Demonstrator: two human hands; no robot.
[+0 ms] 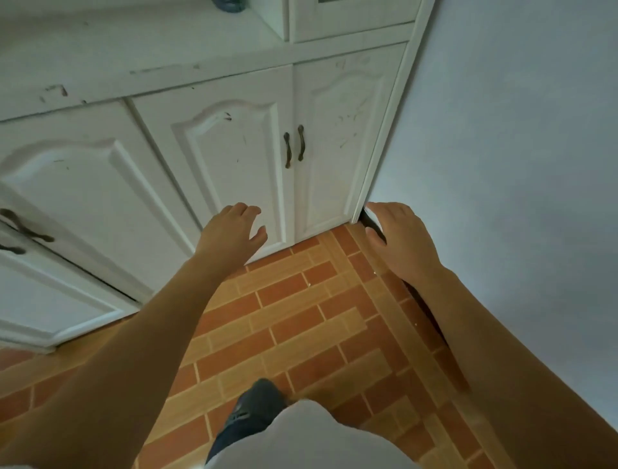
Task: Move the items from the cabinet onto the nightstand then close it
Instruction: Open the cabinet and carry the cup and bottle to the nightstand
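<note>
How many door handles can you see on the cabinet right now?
4. Two dark handles sit side by side where the middle doors meet, left handle and right handle. Two more, upper and lower, are at the left edge, partly cut off. More may lie outside view.

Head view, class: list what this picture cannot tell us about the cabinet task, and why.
- Cabinet contents: hidden behind the closed doors.
- Nightstand: not in the head view at all.
- Dark object on the upper shelf: cut off by the top edge, so it cannot be identified.
- Left-side door handles: partly cut by the left edge.
- Both hands, left and right, hold nothing.
</note>
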